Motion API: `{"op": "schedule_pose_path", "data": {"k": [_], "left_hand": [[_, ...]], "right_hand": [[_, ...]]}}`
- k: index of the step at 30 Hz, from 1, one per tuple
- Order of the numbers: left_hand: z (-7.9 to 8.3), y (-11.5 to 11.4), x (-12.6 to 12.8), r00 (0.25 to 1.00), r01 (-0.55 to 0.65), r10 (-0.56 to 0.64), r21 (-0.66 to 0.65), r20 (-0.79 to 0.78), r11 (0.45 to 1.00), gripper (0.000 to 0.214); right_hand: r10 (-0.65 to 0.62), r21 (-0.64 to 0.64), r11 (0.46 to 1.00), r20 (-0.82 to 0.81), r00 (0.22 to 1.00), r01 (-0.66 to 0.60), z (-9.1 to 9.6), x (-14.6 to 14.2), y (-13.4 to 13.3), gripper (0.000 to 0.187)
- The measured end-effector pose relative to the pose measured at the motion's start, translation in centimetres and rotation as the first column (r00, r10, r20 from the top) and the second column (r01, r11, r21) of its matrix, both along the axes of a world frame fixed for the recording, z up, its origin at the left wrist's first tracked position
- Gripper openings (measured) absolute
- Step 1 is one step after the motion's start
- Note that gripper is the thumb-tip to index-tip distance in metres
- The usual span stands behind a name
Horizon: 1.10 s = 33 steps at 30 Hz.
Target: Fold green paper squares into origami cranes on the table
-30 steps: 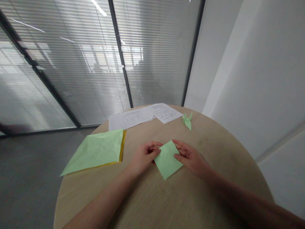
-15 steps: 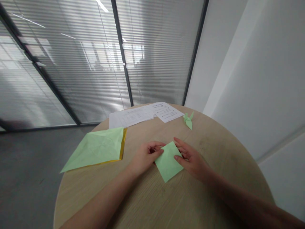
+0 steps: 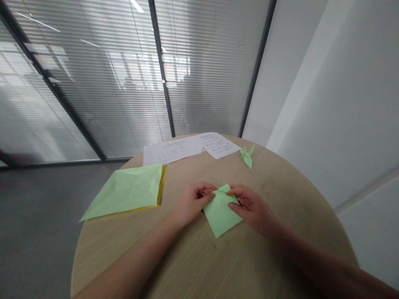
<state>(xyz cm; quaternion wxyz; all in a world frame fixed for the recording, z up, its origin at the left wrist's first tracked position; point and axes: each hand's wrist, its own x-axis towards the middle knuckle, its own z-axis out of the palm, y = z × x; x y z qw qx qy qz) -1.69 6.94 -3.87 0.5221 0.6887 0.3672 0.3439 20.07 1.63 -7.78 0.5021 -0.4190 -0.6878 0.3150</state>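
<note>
A folded square of light green paper (image 3: 220, 215) lies at a slant between my hands, one corner pointing towards me. My left hand (image 3: 197, 201) grips its left side, thumb on top and fingers curled at the edge. On the right edge, my right hand (image 3: 248, 206) pinches the paper with its thumb on the face and its index finger near the far corner. A crease or lifted layer shows close to that far corner. Beyond my right hand stands a small green folded-paper figure (image 3: 247, 158) with pointed tips.
On the left of the round wooden table (image 3: 183, 265), a large creased green sheet (image 3: 134, 187) lies over a yellow item (image 3: 163, 178), partly overhanging the edge. Printed white papers (image 3: 174, 150) lie at the back. A glass partition with blinds (image 3: 205, 83) stands behind, a white wall at right.
The far part of the paper now shows a crease or raised layer. My right index finger has come down onto the paper near the far corner. My left hand stays almost in place.
</note>
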Motion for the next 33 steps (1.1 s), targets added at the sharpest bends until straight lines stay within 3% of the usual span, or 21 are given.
{"op": "schedule_pose_path", "data": {"k": [9,16,23,27,30,33], "left_hand": [[0.4,-0.3,0.3,0.999,-0.014,0.016,-0.054,0.043,0.998,0.024],[0.4,-0.6,0.4,0.995,0.06,-0.049,-0.14,0.081,0.988,0.033],[0.3,-0.6,0.6,0.996,0.069,-0.066,-0.049,0.059,0.996,0.029],[0.6,-0.6,0.4,0.997,0.034,-0.031,-0.045,0.064,0.998,0.03],[0.7,-0.5,0.3,0.998,0.022,-0.018,-0.055,0.065,0.998,0.032],[0.7,-0.5,0.3,0.998,0.004,-0.002,-0.037,0.055,0.999,0.032]], "right_hand": [[0.079,0.079,0.992,0.192,0.978,-0.096,2.0,-0.1,-0.8,0.023],[0.005,0.068,0.997,0.252,0.968,-0.022,2.0,-0.4,-0.8,0.025],[-0.01,0.092,0.996,0.226,0.974,-0.011,1.9,-0.3,-0.8,0.021],[-0.037,-0.069,0.997,0.044,0.998,0.04,1.7,-0.3,-0.9,0.033],[-0.007,-0.269,0.963,-0.136,0.991,-0.029,1.6,-0.2,-0.6,0.057],[0.03,-0.385,0.916,-0.22,0.975,-0.115,1.6,-0.1,-0.2,0.072]]}}
